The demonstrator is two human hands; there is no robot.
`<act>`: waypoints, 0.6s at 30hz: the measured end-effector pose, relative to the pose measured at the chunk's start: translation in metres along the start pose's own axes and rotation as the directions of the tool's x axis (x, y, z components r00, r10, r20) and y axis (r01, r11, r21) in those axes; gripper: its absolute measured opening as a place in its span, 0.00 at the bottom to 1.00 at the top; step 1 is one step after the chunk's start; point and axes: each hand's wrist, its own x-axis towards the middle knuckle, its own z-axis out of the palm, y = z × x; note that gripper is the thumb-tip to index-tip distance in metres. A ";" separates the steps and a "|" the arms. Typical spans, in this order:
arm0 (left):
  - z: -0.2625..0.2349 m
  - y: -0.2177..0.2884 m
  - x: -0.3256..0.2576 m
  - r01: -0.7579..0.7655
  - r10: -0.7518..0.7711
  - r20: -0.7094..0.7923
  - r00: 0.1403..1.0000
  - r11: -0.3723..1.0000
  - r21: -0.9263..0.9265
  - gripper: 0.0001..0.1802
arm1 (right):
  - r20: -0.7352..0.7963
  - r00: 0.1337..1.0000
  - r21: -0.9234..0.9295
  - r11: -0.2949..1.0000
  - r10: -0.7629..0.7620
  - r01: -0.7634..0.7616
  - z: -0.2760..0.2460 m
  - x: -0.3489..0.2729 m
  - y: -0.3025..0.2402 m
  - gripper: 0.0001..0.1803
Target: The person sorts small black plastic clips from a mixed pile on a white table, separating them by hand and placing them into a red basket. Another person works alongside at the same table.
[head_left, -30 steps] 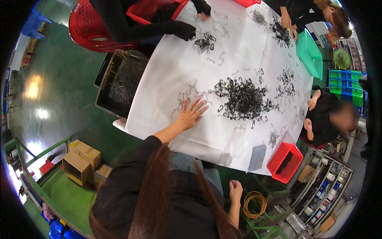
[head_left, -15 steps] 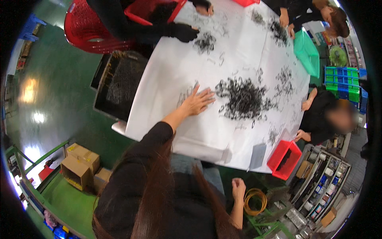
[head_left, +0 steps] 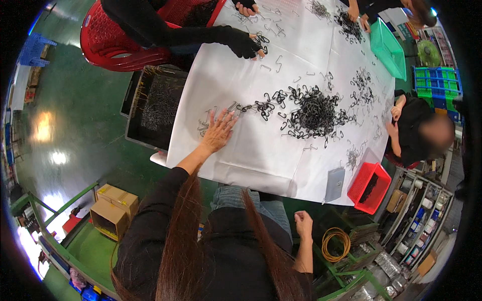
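My left hand [head_left: 218, 133] lies flat, palm down, on the white sheet-covered table [head_left: 261, 160], arm stretched forward from the dark sleeve, fingers spread apart and gripping nothing; the fingertips touch a few small pale bent-wire clips [head_left: 208, 120] scattered at the table's left edge. Just beyond them a trail of black wire hooks [head_left: 263, 106] runs right into the big heap of black wire hooks [head_left: 316, 113] at the middle of the table, near my hand but not touching it. My right hand [head_left: 303, 220] hangs below the table edge by my jeans, curled into a closed fist; I cannot tell whether it holds anything. Left of the table, on the green floor, a dark rectangular crate [head_left: 155, 108] holds a mass of thin pale wire pieces. At the near right corner a red plastic bin [head_left: 369, 188] has dark pieces inside, with a grey flat pouch [head_left: 335, 184] beside it. A green plastic basket [head_left: 387, 47] sits at the far right edge. Across the table, another person's black-gloved hand [head_left: 244, 45] rests on hooks. Compared with a second ago, my left hand has slid leftward, away from the heap, while my right fist is unchanged.
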 end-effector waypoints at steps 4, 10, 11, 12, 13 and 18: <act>0.002 0.026 0.030 0.139 -0.168 -0.149 0.975 0.972 -0.188 0.29 | 0.007 0.991 -0.055 0.990 -0.130 0.130 0.000 0.031 -0.040 0.10; -0.008 0.038 0.085 0.244 -0.246 0.019 0.969 0.945 -0.217 0.17 | 0.071 0.882 -0.091 0.878 -0.465 0.470 0.029 0.117 -0.149 0.09; -0.011 0.040 0.089 0.223 -0.199 0.127 0.972 0.951 -0.214 0.14 | 0.057 0.857 -0.053 0.856 -0.512 0.515 0.034 0.134 -0.172 0.08; -0.013 0.043 0.090 0.299 -0.247 0.183 0.951 0.885 -0.358 0.13 | 0.039 0.835 -0.053 0.833 -0.549 0.551 0.037 0.152 -0.195 0.08; -0.016 0.046 0.090 0.401 -0.284 0.302 0.910 0.788 -0.468 0.13 | 0.013 0.812 -0.032 0.811 -0.584 0.584 0.040 0.170 -0.219 0.07; -0.017 0.056 0.072 0.477 -0.371 0.321 0.871 0.491 -0.728 0.11 | -0.195 0.744 -0.162 0.769 -0.639 0.618 0.050 0.251 -0.322 0.09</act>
